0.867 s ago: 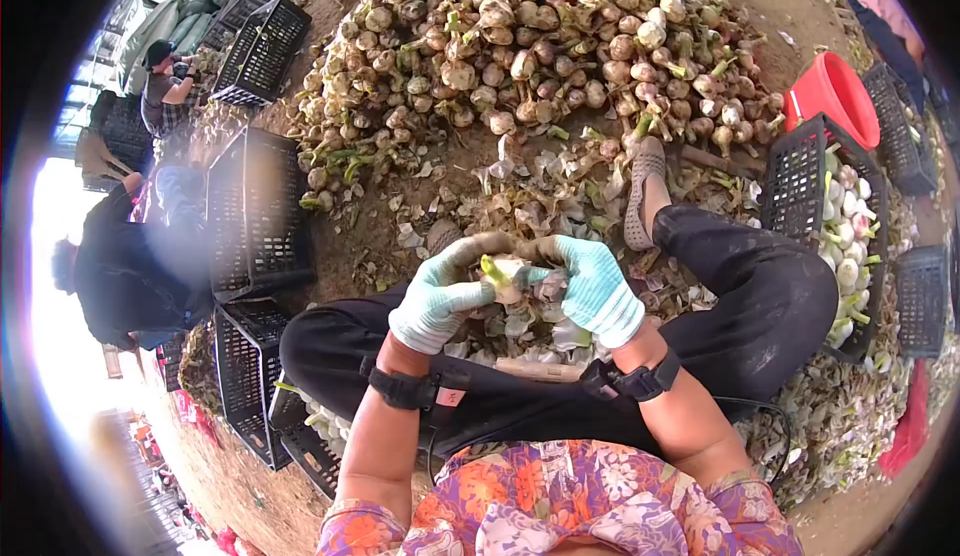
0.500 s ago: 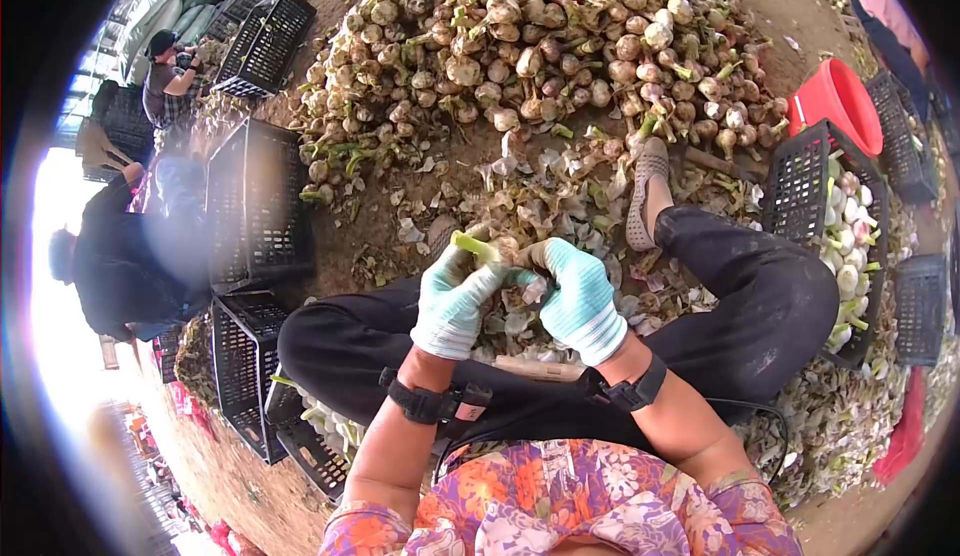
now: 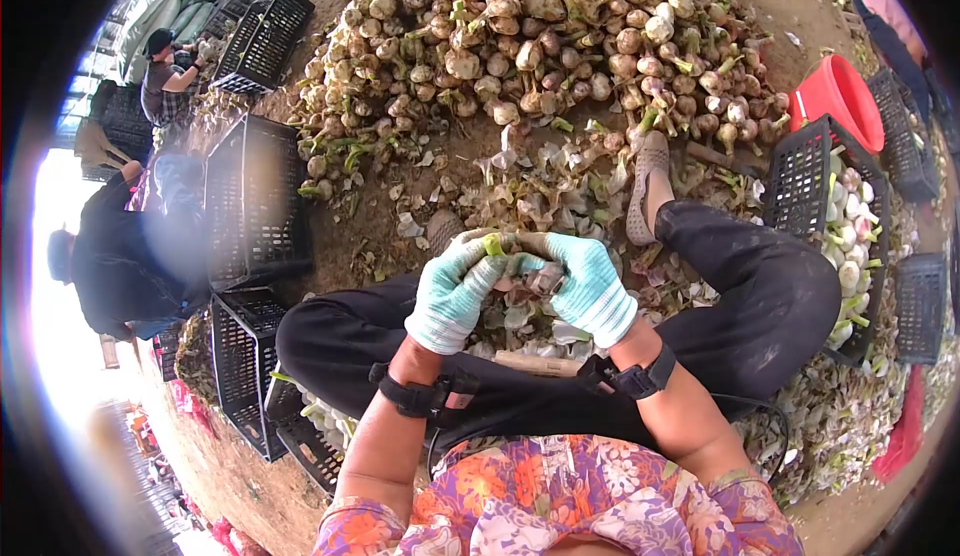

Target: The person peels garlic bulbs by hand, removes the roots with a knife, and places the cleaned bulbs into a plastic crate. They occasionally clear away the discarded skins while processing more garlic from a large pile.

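Note:
In front of my knees, my left hand (image 3: 452, 294), in a pale green and white glove, is closed around a garlic bulb whose cut green stem (image 3: 493, 245) pokes up by the thumb. Most of that bulb is hidden by the gloved fingers. My right hand (image 3: 592, 286), gloved alike, meets the left at the fingertips. Its fingers are curled over greyish papery garlic skin (image 3: 543, 278) below the bulb. Loose peelings (image 3: 520, 176) litter the ground beneath and beyond both hands.
A big heap of unpeeled garlic (image 3: 540, 46) lies ahead. To the right stand a black crate of peeled garlic (image 3: 850, 256) and a red bucket (image 3: 838, 106). Black crates (image 3: 258, 206) line the left, near a seated person (image 3: 125, 246). Another person (image 3: 168, 81) sits farther back.
My hands have come closer together, the right turning inward toward the left. The garlic's green stem now points more upright, and greyish skin shows beneath the right fingers.

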The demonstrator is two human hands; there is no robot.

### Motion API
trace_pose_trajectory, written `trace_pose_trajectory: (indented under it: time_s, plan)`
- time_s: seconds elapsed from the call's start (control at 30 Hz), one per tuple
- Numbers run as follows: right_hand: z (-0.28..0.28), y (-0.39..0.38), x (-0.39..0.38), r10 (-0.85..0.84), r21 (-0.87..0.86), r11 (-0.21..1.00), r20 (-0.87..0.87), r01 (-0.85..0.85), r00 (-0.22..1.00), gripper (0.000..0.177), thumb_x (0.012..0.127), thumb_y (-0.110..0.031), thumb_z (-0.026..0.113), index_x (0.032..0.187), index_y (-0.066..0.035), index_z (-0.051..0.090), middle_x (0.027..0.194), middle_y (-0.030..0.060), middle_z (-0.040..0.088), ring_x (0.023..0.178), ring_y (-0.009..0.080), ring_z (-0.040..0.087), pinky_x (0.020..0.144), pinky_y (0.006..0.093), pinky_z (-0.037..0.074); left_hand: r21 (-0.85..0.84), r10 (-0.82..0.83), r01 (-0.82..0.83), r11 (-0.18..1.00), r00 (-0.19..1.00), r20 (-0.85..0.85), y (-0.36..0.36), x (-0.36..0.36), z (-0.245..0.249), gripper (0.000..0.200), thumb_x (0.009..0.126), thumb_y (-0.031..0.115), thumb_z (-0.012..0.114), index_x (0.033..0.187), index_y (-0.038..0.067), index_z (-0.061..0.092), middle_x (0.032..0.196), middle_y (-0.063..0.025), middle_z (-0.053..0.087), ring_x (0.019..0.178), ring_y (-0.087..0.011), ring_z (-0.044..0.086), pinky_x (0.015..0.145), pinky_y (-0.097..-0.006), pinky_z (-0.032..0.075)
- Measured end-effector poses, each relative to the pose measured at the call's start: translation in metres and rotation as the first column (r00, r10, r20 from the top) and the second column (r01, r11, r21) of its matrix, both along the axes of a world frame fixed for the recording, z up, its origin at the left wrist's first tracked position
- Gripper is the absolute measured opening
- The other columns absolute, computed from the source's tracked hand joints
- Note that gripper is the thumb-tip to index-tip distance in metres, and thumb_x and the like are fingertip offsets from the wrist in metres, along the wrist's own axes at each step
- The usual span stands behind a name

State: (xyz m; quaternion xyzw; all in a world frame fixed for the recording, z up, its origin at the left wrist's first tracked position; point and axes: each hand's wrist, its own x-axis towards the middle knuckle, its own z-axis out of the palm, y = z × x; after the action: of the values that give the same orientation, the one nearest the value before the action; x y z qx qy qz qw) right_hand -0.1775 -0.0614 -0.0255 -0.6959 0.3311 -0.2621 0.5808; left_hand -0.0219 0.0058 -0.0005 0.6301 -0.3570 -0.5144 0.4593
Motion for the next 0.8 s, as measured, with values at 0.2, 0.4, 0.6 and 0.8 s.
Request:
trace_pose_trajectory:
  time_s: [0.2,0.4,0.6,0.8]
  plan:
    - [-0.009,-0.001,-0.002,-0.055,-0.024,0.998,0.096,0.058,0.994,0.034,0.075,0.004,0.043,0.106,0.004,0.055,0.088,0.0125,0.063,0.076,0.0118,0.058,0.068,0.0231,0.046,-0.002,0.03,-0.031,1.0,0.996,-0.084,-0.003,0.0,-0.003,0.025,0.083,0.017,0.057,0.104,0.002,0.054,0.07,-0.0001,0.057,0.054,-0.0047,0.049,0.044,-0.0155,0.037]
    - [-0.013,0.01,0.003,-0.131,-0.057,0.99,-0.044,0.128,0.99,0.019,0.074,-0.004,0.055,0.092,0.003,0.056,0.074,0.016,0.06,0.064,0.021,0.057,0.057,0.03,0.045,-0.107,0.067,-0.058,0.993,0.995,0.077,-0.003,-0.003,-0.011,0.02,0.081,0.003,0.052,0.101,0.0,0.05,0.089,-0.0041,0.057,0.076,-0.0089,0.051,0.072,-0.0215,0.043]
    - [-0.026,0.007,0.012,-0.171,0.075,0.98,-0.145,0.183,0.975,0.011,0.072,-0.01,0.058,0.08,-0.002,0.055,0.072,0.021,0.057,0.068,0.0338,0.058,0.058,0.0368,0.044,-0.247,0.051,-0.029,0.969,0.995,0.084,0.001,-0.003,-0.011,0.013,0.084,0.006,0.051,0.096,0.002,0.052,0.102,-0.0102,0.054,0.086,-0.0141,0.053,0.076,-0.0255,0.043]
    - [-0.048,-0.007,0.001,-0.242,-0.141,0.965,-0.168,0.22,0.956,0.027,0.075,0.002,0.054,0.1,-0.005,0.057,0.078,0.0138,0.06,0.068,0.0214,0.059,0.06,0.0303,0.044,-0.388,0.207,-0.237,0.891,0.971,-0.118,0.002,0.017,-0.008,0.02,0.086,0.017,0.051,0.097,0.0,0.051,0.113,-0.0162,0.051,0.099,-0.0237,0.053,0.084,-0.0348,0.044]
